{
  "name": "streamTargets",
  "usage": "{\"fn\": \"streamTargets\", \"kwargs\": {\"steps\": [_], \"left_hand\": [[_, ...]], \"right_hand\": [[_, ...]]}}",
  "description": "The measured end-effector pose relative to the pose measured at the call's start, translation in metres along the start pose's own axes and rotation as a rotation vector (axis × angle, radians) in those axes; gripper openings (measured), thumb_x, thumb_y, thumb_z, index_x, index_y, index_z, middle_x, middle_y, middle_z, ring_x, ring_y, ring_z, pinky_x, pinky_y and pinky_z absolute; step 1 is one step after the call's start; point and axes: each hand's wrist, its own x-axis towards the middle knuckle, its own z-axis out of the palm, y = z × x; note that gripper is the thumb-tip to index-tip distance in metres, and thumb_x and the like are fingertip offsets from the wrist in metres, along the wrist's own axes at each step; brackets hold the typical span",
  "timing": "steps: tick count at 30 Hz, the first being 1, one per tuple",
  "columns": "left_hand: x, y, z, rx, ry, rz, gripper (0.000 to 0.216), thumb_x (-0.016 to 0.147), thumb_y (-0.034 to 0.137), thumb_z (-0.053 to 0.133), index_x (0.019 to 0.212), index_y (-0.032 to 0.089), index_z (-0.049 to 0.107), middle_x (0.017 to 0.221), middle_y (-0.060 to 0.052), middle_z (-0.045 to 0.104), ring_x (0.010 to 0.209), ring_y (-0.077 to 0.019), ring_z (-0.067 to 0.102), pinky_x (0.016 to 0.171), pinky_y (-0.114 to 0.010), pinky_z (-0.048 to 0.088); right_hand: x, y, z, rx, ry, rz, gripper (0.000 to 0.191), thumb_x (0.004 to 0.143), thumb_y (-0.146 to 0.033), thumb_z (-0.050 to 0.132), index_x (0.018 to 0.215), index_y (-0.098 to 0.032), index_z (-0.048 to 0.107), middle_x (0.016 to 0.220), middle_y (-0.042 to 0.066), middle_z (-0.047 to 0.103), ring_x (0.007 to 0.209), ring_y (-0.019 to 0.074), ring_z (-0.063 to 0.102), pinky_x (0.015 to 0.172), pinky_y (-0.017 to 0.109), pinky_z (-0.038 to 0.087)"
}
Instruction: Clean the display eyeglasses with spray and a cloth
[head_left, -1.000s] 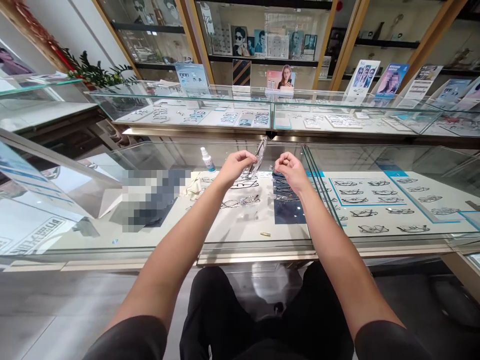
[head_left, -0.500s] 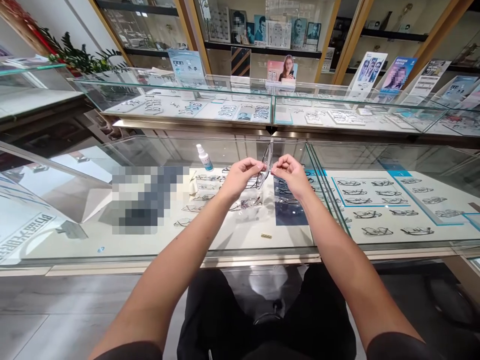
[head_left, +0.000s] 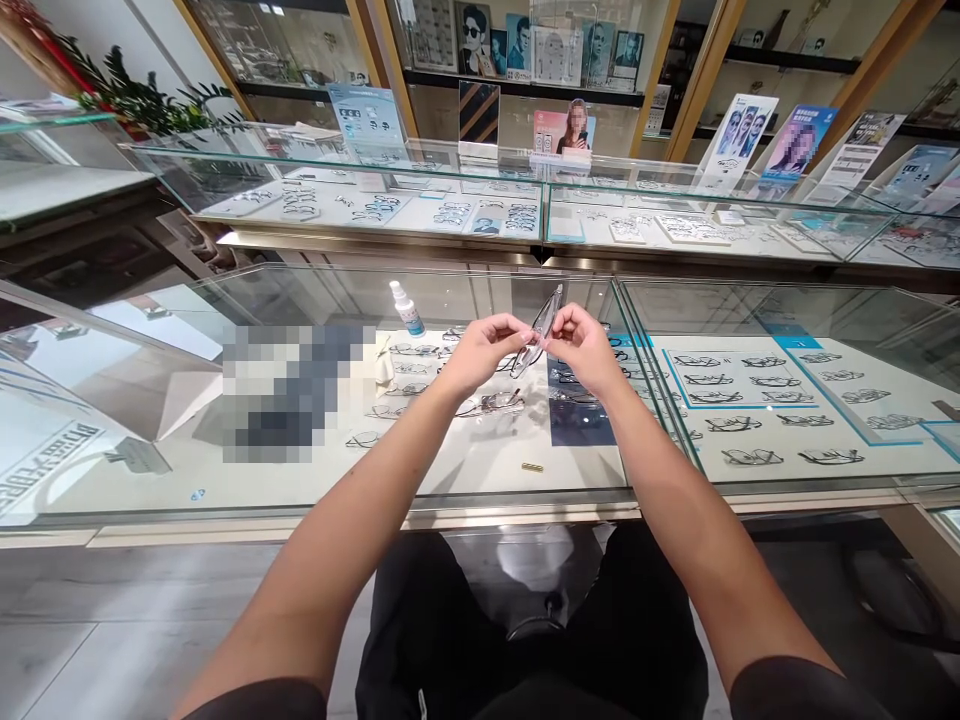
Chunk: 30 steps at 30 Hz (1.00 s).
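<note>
Above the glass counter, a pair of eyeglasses (head_left: 547, 314) is held up, tilted, its lenses seen nearly edge-on. My left hand (head_left: 484, 352) pinches the frame from the left between thumb and fingers. From the other side, the thumb and fingertips of my right hand (head_left: 586, 350) are closed on the frame near its middle. Part of the frame is hidden behind my fingers. A white spray bottle (head_left: 406, 308) with a blue label stands beyond my left hand, and a pale cloth (head_left: 384, 365) lies near it.
Beneath the hands, the glass display counter (head_left: 480, 478) shows several rows of eyeglasses. A small gold-coloured bar (head_left: 532, 467) lies near its front. Behind stands a second glass case (head_left: 360, 228) with frames and advertising cards on top. A blurred-out patch (head_left: 289, 395) covers the left side.
My right hand has closed in on the eyeglasses and now touches the frame. The eyeglasses have tilted to the right at the top. The view has shifted slightly.
</note>
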Motion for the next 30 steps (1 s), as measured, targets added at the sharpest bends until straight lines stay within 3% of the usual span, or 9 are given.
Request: {"fn": "streamTargets", "kwargs": {"steps": [10,18,26,30], "left_hand": [[0.001,0.003,-0.007,0.021,0.041,0.020,0.041,0.076,0.056,0.096,0.088,0.019,0.082,0.101,-0.010,0.083,0.091,-0.0209,0.071,0.092,-0.037,0.055],[0.005,0.001,-0.014,0.017,0.094,0.020,0.041,0.077,0.057,0.095,0.091,0.020,0.082,0.105,-0.011,0.084,0.095,-0.0221,0.073,0.092,-0.038,0.056],[0.006,0.000,-0.015,-0.021,0.149,0.001,0.047,0.071,0.060,0.098,0.087,0.020,0.081,0.104,-0.011,0.084,0.099,-0.0232,0.074,0.096,-0.038,0.057],[0.007,-0.001,-0.014,-0.051,0.234,0.022,0.048,0.069,0.060,0.099,0.088,0.020,0.082,0.100,-0.009,0.083,0.093,-0.0199,0.072,0.091,-0.035,0.057]], "right_hand": [[0.002,0.002,-0.002,0.038,0.047,-0.020,0.040,0.071,-0.033,0.089,0.083,-0.026,0.052,0.082,-0.004,0.061,0.078,0.0157,0.052,0.077,0.032,0.042],[0.005,0.003,-0.011,0.056,0.194,-0.046,0.043,0.073,-0.038,0.091,0.085,-0.026,0.051,0.085,-0.003,0.061,0.080,0.0155,0.052,0.078,0.032,0.045],[0.007,-0.001,-0.024,0.060,0.339,-0.159,0.029,0.077,-0.028,0.084,0.085,-0.026,0.056,0.085,-0.003,0.061,0.079,0.0152,0.055,0.080,0.032,0.047],[0.001,-0.007,-0.015,0.056,0.216,-0.148,0.029,0.079,-0.031,0.086,0.087,-0.026,0.058,0.084,-0.002,0.066,0.079,0.0157,0.060,0.079,0.032,0.048]]}}
